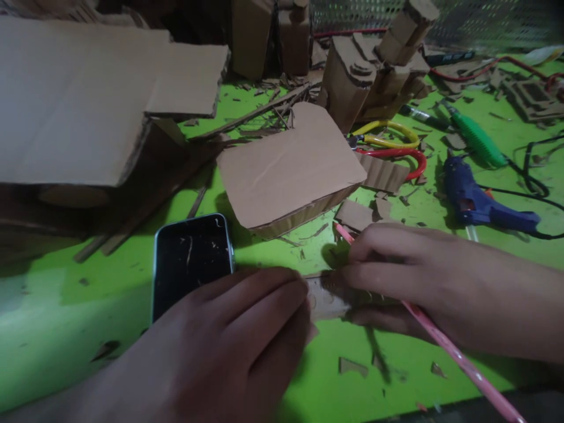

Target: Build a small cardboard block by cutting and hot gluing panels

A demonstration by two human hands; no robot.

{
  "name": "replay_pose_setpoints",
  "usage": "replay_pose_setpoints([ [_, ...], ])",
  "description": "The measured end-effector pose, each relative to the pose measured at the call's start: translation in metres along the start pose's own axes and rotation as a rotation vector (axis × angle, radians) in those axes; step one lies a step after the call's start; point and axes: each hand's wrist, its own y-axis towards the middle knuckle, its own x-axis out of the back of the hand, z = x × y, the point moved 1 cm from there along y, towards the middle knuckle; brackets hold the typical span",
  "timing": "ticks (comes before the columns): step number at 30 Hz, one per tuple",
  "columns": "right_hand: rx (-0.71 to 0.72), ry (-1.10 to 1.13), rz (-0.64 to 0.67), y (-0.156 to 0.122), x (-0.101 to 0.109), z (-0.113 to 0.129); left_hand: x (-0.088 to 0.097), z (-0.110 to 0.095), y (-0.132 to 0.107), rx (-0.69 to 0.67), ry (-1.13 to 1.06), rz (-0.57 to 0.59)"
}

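Observation:
My left hand [247, 329] lies low in the middle, its fingers closed together on the left end of a pale, see-through strip [328, 299] with round marks. A thin brown edge, like cardboard, shows along the strip's top. At the strip's right end, the fingertips of my right hand [423, 282] touch it. A pink pencil [458, 358] runs between that hand's fingers, its red end pointing up and left. A black-screened phone [189, 258] lies by my left hand. Just beyond both hands rests a flat, rounded cardboard box shape [295, 170]. My left fingertips are partly hidden.
A large cardboard construction [79, 100] fills the left. Behind stand cardboard blocks [348, 76]. Scissors with yellow and red handles [405, 141], a green tool [478, 138] and a blue glue gun [484, 202] with a cord lie right. Scraps litter the green table [44, 352].

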Motion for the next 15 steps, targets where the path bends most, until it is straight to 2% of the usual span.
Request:
replay_pose_setpoints([
  [6, -0.026, 0.057, 0.069, 0.002, -0.001, 0.001, -0.002, -0.002, 0.007, 0.1, -0.112, -0.043],
  [15, -0.036, 0.053, 0.092, 0.001, 0.001, -0.001, -0.002, -0.004, 0.011, 0.091, -0.132, -0.066],
])
